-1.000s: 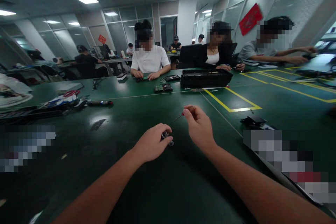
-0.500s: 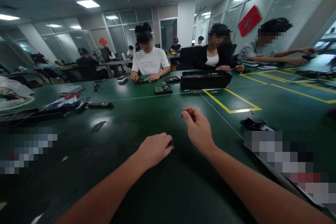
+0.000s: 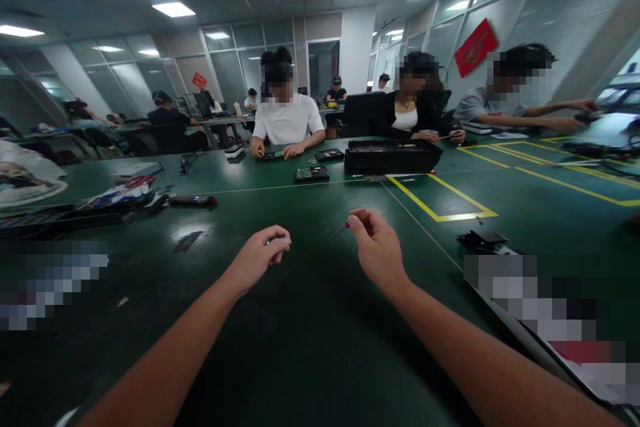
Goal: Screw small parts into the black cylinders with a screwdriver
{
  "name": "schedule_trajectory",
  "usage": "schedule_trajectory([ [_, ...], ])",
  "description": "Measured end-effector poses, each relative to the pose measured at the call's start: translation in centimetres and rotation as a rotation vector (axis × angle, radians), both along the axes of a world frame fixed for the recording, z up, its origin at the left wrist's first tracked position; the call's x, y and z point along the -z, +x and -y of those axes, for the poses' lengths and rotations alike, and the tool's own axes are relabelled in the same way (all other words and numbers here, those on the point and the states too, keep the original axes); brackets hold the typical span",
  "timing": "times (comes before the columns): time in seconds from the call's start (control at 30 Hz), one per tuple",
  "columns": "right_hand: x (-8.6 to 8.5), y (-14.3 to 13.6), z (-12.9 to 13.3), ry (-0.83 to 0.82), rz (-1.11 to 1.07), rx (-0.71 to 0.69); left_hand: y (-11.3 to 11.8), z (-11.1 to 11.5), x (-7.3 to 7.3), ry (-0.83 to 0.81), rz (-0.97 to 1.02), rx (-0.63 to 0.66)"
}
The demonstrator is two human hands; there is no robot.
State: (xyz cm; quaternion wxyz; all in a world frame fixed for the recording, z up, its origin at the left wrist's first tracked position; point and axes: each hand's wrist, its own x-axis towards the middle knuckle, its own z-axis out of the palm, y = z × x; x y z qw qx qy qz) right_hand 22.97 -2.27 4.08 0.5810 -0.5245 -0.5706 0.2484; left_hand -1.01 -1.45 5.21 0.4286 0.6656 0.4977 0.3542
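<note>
My right hand (image 3: 379, 245) is closed around a screwdriver (image 3: 340, 231). Its thin shaft points down and to the left, with a bit of red at its base; the palm and fingers hide most of the handle. To the left, my left hand (image 3: 259, 255) is raised over the green table (image 3: 300, 347), its fingers curled together. A small dark bit shows between those fingers, too small to name. The two hands are apart. Beyond them lies a hard drive (image 3: 312, 174) with a green circuit board facing up.
A long black box (image 3: 393, 156) stands at the far side, near yellow tape (image 3: 465, 215). On the left are a dark pen-like tool (image 3: 193, 201) and a pile of tools (image 3: 125, 193). Black parts (image 3: 483, 238) lie at right. A co-worker in a white shirt (image 3: 287, 120) sits opposite.
My left hand has moved left and away from me, lifting from the table with its fingers curled. My right hand with the screwdriver has stayed nearly in place.
</note>
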Motion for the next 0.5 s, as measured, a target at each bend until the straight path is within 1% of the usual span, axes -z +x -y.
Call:
schedule_trajectory([
  [0.13,0.1,0.0,-0.2,0.0,-0.005,-0.01,-3.6,1.0,-1.2,-0.083,0.342,-0.191],
  [0.23,0.2,0.0,-0.2,0.001,0.006,-0.014,-7.0,2.3,-2.0,-0.124,0.52,-0.355],
  [0.37,0.4,0.0,-0.4,0.01,0.002,-0.021,-11.4,4.3,-3.5,-0.16,0.595,-0.626],
  [0.43,0.5,0.0,-0.5,0.009,-0.005,-0.02,-13.3,5.3,-4.2,-0.152,0.585,-0.748],
  [0.5,0.6,0.1,-0.5,0.007,0.0,-0.016,-15.4,6.1,-4.6,-0.138,0.558,-0.897],
])
